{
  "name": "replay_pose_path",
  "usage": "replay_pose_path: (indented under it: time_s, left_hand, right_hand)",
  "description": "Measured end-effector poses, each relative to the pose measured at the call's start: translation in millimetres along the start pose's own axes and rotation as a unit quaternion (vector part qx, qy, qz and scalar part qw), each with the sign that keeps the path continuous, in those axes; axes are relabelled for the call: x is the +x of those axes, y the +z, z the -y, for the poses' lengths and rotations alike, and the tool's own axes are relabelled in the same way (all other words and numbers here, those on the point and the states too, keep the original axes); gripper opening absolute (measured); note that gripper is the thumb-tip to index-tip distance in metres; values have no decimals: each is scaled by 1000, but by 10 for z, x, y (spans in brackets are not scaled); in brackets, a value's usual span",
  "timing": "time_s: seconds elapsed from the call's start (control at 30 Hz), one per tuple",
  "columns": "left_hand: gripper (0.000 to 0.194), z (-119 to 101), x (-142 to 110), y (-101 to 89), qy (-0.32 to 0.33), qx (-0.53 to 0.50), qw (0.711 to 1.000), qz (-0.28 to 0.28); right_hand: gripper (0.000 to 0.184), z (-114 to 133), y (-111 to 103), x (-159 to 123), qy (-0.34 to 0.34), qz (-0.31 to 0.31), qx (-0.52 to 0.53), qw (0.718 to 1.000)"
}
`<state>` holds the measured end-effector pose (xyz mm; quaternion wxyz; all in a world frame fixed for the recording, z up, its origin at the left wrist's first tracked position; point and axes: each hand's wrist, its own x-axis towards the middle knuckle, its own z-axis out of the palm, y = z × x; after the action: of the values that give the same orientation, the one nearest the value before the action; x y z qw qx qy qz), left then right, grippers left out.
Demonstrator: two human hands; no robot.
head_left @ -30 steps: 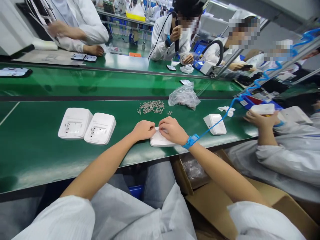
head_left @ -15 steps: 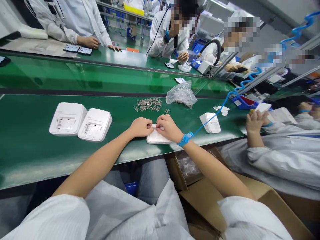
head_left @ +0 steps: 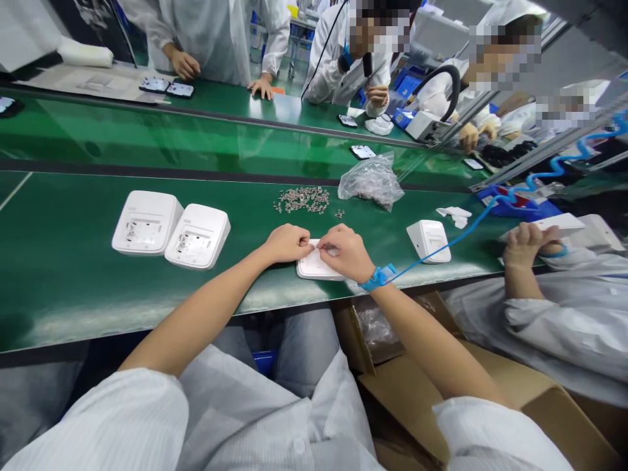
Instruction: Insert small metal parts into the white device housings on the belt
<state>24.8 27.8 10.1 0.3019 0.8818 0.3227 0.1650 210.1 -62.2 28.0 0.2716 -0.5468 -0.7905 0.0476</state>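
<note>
Both my hands rest on a white plastic housing lying flat near the front edge of the green bench. My left hand is curled with its fingertips pinched at the housing's top edge. My right hand, with a blue wrist strap, is pinched beside it; whatever small part the fingers hold is too small to see. A heap of small metal parts lies just beyond my hands. A clear bag of more parts sits to its right.
Two white housings lie side by side at the left. Another white housing stands at the right, by white scraps. A co-worker's hand holds a white unit at the far right. Other people work across the conveyor. A cardboard box sits below.
The view has shifted slightly. My hands stay pinched on the white housing with only small finger movements. The co-worker's hand at the right has moved a little.
</note>
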Motion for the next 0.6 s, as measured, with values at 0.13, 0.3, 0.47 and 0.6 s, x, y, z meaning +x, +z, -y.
replay_pose_path:
  time_s: [0.13,0.3,0.47,0.6]
  left_hand:
    - [26,8,15,-11,-7,-10,1000,10]
    - [25,1,13,-19,-13,-19,1000,12]
    - [19,-16,2,-19,-18,-19,1000,9]
    - [20,-28,-4,-23,-23,-18,1000,9]
  right_hand:
    - [12,-13,33,-32,-20,-26,-26,999]
    - [12,-9,43,-20,-72,-18,-56,996]
    - [17,2,47,10,-123,60,-69,988]
    - [14,-26,38,-1,-65,-30,-11,997]
